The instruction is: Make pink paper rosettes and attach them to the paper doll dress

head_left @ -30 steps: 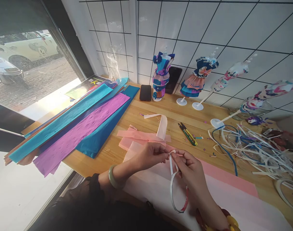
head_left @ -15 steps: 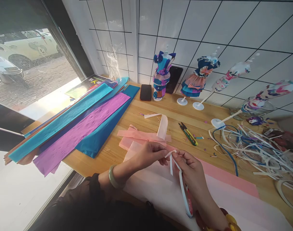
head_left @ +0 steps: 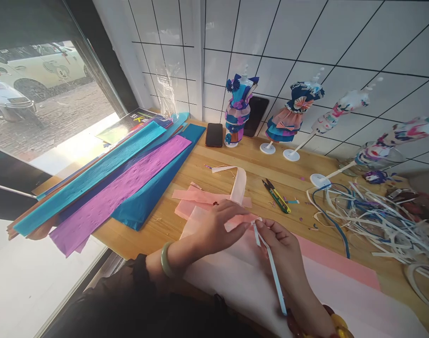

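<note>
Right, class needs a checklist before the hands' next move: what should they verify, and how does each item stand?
1. Strip held: ok, pinched by the right hand.
2. Left hand off the strip: cannot tell, fingertips very near it.
3. Strip's upper end secure: cannot tell, fingers partly hide it.
4. Snips apart from both hands: ok.
5. Table free of scraps: not ok, some beside the snips.

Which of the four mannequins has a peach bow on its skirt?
The second mannequin from the left: its layered skirt carries that bow; the others show no peach bow.
</note>
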### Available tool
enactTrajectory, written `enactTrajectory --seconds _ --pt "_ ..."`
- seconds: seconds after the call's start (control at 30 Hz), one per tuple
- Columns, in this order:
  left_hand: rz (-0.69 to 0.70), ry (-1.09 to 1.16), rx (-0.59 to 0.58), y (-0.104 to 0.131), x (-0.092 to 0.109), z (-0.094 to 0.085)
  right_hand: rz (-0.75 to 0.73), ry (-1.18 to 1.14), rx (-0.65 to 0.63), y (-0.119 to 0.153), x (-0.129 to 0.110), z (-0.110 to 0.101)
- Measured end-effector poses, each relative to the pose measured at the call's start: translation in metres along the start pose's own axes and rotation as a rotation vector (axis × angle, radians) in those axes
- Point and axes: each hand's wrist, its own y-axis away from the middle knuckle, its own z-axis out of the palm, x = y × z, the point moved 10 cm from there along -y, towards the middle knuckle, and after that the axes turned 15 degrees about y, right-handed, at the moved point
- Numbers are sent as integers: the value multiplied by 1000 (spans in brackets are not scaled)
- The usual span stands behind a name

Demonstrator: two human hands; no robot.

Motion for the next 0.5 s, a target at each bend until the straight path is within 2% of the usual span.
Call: enactTrajectory --seconds 0.07,0.17,0.37,0.5 --pt "168 -124 -107 5 15 13 0 -4 -8 -1 2 0" --pt "280 -278 -203 10 20 26 36 1 -40 -1 10 3" --pt "359 -453 -203 10 23 28 89 -120 -140 -2 21 17" --pt "412 -505 -187 11 29 27 118 -89 -160 -1 23 20"
